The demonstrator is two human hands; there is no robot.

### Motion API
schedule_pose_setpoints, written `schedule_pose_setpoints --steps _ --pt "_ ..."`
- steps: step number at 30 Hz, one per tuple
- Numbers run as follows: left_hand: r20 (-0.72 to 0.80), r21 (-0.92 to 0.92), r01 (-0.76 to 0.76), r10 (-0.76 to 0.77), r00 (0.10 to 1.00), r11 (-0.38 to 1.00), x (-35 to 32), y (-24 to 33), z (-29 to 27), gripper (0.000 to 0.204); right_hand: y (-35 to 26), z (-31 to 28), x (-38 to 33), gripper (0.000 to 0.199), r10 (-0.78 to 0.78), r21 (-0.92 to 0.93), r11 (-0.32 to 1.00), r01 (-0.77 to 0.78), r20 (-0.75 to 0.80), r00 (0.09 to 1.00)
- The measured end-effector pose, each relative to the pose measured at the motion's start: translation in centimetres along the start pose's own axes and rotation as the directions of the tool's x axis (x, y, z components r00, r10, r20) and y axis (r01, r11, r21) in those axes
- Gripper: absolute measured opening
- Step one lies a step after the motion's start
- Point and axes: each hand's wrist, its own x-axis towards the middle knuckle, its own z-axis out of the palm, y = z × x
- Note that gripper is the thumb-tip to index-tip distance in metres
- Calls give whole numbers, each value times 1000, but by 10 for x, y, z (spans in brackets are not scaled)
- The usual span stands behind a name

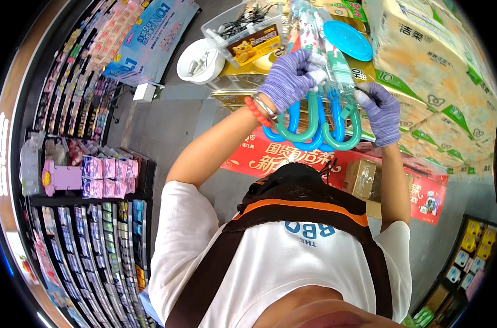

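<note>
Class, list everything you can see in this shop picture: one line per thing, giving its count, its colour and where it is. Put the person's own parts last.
umbrellas: a bundle, count unclear, green and blue hooked handles, held up at centre top
plate: one, blue, upper right of centre
clear box: one, transparent with dark hair clips inside, top centre
bowl: one, white, left of the clear box
tissue packs: a stack, cream and green, top right
banner: one, red, below the umbrellas
cardboard box: one, brown, right of centre
shelves: several rows of small packets, left side
left hand: purple glove, grip on the umbrellas
right hand: purple glove, at the handles
</note>
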Motion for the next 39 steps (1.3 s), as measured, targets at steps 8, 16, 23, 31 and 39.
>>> schedule_pose_setpoints --steps 8,16,23,31,39 --pt "-167 114 -52 70 983 992 -11 3 -76 31 -2 18 16 27 -85 -48 995 87 31 996" --pt "-107 68 -104 111 988 992 5 3 -118 26 -21 24 19 25 -9 -108 994 11 23 1000" --pt "-214 478 -220 356 910 850 29 35 -241 26 1 22 15 24 25 -34 999 -29 -119 993" --pt "-53 560 -74 125 991 825 43 7 -296 23 3 27 16 28 61 -87 993 -80 -202 978" --pt "-73 667 106 -76 994 737 11 -13 -345 21 -8 42 18 22 116 -99 984 -146 -262 958"
